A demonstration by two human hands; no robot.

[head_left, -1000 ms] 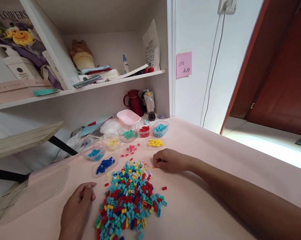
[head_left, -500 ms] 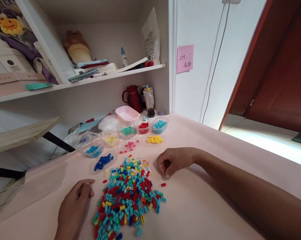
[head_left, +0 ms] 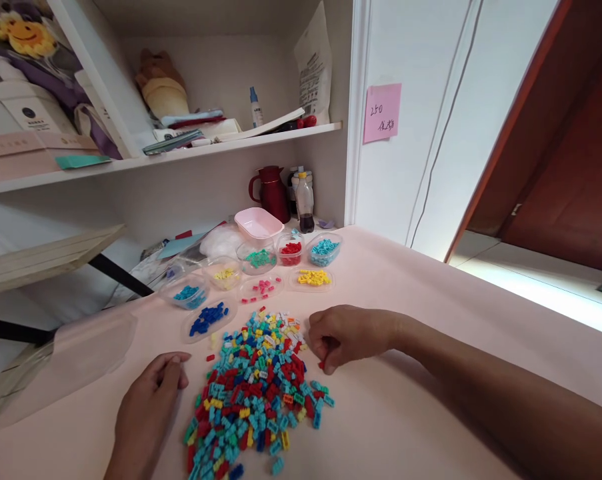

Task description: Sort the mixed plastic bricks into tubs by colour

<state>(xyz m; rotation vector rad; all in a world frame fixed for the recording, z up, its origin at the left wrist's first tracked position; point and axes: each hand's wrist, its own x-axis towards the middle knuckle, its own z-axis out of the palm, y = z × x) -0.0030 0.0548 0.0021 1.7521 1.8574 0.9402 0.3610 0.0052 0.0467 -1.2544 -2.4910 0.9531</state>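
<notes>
The right hand pinched a red brick beside the pile. The left hand rested loosely curled on the table, holding nothing.

A pink sticky note on the white wall carries handwriting — the number "250" on top, with two handwritten characters below that cannot be made out. Print on the white bag on the shelf is too small to read.

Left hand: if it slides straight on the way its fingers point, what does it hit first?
Likely the lone red brick just past the left hand, then the tray of dark blue bricks beyond. Depth is uncertain; the mixed brick pile lies just to the side.
</notes>
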